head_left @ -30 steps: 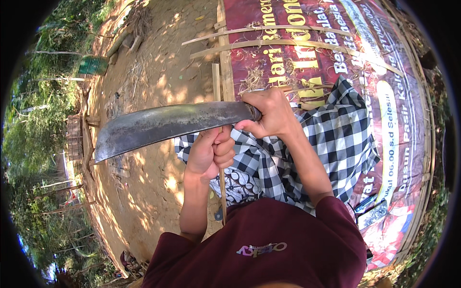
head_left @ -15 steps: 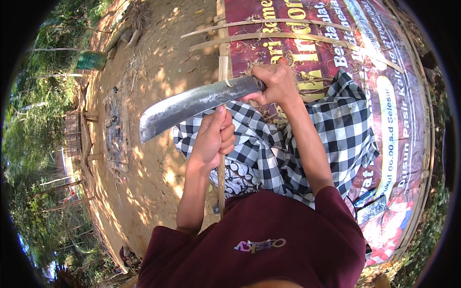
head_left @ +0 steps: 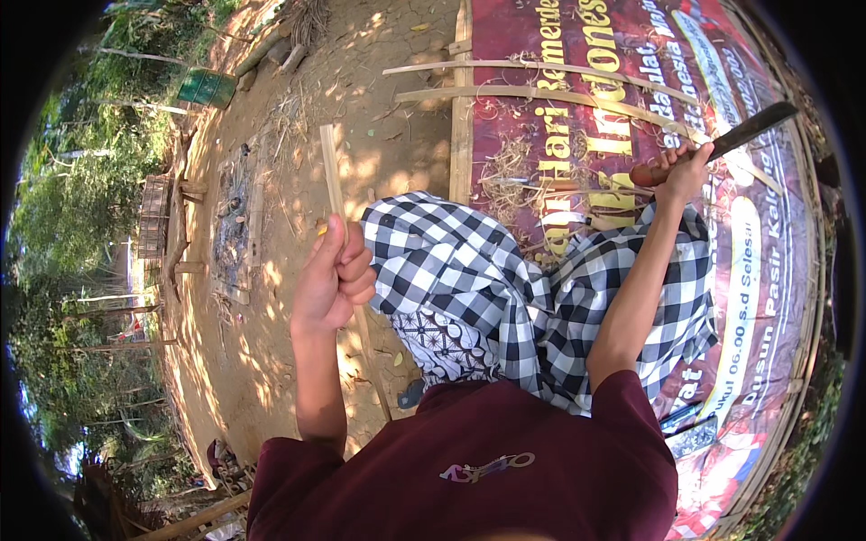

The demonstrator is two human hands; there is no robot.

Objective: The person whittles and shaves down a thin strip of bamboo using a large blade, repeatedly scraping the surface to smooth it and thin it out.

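Note:
My left hand (head_left: 336, 275) is closed round a long, thin bamboo strip (head_left: 332, 171), which stands up past my fist and runs down toward my side. Off to the right, my right hand (head_left: 683, 174) grips a machete (head_left: 753, 131) by its brown handle. Its dark blade points up and to the right over the printed banner, well apart from the strip. Black-and-white checked cloth (head_left: 442, 243) covers my legs between the two hands.
Two long bamboo strips (head_left: 532, 91) lie across the wooden edge (head_left: 461, 135) and the maroon banner (head_left: 505, 36). Curly shavings (head_left: 510, 167) are scattered there. A phone-like dark slab (head_left: 695, 437) lies at my right. A green container (head_left: 207, 87) stands on the dirt ground at far left.
The machete has left the strip and swung far to the right with my right hand, its blade now pointing away. My left hand has moved left with the strip.

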